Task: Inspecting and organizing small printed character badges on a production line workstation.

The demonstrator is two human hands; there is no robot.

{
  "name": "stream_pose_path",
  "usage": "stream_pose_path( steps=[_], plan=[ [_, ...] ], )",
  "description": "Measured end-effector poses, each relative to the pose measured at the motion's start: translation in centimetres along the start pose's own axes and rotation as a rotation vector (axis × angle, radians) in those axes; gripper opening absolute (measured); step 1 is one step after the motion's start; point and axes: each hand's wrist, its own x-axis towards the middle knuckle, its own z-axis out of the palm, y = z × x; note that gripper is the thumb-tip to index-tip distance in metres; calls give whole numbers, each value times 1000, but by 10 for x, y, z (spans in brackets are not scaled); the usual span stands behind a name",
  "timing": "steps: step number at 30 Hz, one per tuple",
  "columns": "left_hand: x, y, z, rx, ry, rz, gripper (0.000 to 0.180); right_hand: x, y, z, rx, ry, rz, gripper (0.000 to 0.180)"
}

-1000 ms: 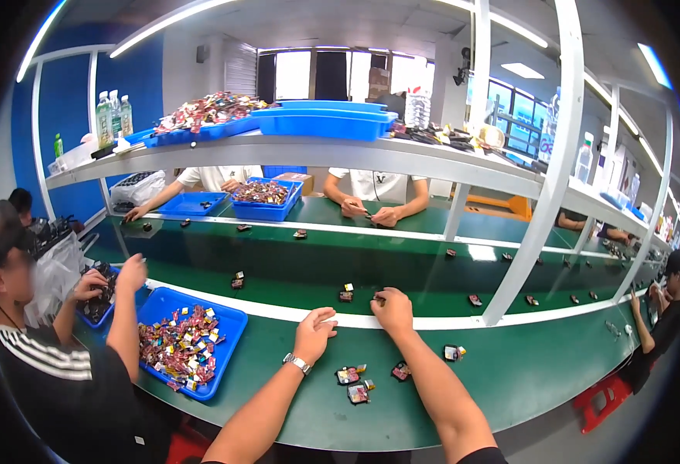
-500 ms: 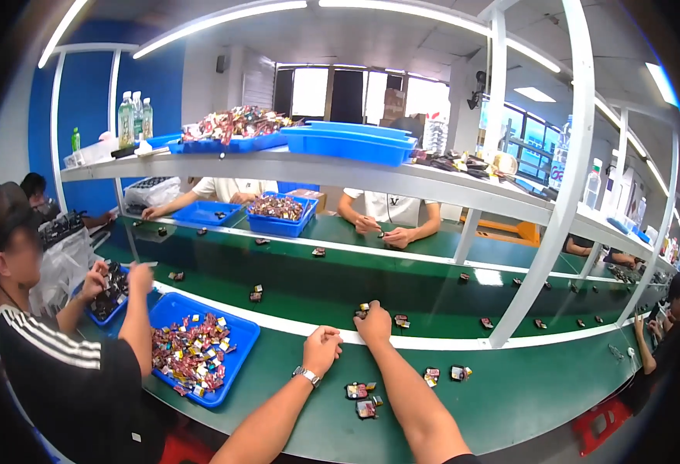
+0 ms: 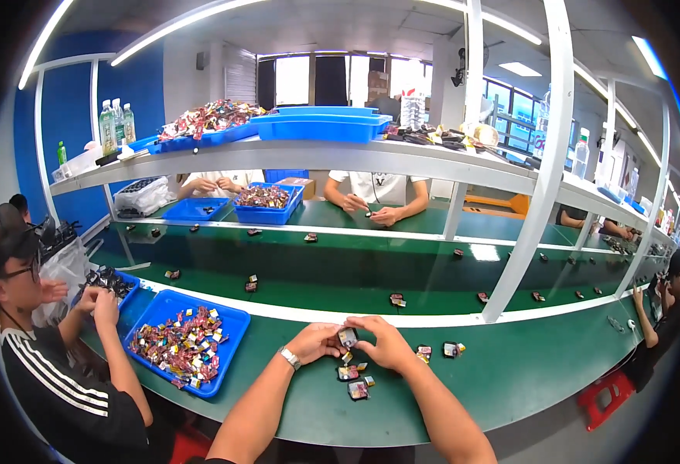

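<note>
Between my two hands, above the green bench, is a small dark square part [image 3: 348, 338] with a pale printed face. My left hand [image 3: 316, 343], with a metal watch on its wrist, pinches the part's left edge. On the opposite side my right hand [image 3: 382, 343] grips it with thumb and fingers. Just below my hands lie two similar small parts, an upper part [image 3: 348, 373] and a lower part [image 3: 358, 390], dark with reddish and white faces and little yellow-white tabs. Two more, a reddish part [image 3: 423, 353] and a dark part [image 3: 453, 349], rest to the right of my right hand.
A blue tray [image 3: 239, 332] full of reddish parts stands left, beside a co-worker [image 3: 46, 363] handling black pieces. Ahead, a green conveyor belt [image 3: 340, 282] carries scattered parts. A white post [image 3: 533, 201] and a shelf [image 3: 317, 155] with blue trays rise beyond; people sit across.
My right hand has come back from the belt with a small part, and my left hand has met it there. The view has shifted slightly.
</note>
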Motion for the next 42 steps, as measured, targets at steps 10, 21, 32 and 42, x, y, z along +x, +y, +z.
stream_pose_path(
  steps=[10,21,32,42],
  plan=[
    [-2,8,12,41,42,22,41,-4,4,11,-116,119,-113,48],
    [2,1,30,81,39,73,37,-8,12,1,-144,99,-115,11],
    [3,-3,34,102,72,77,32,-6,18,1,-227,48,-106,16],
    [5,-5,29,113,-22,96,39,-9,22,10,-88,83,2,9]
  ],
)
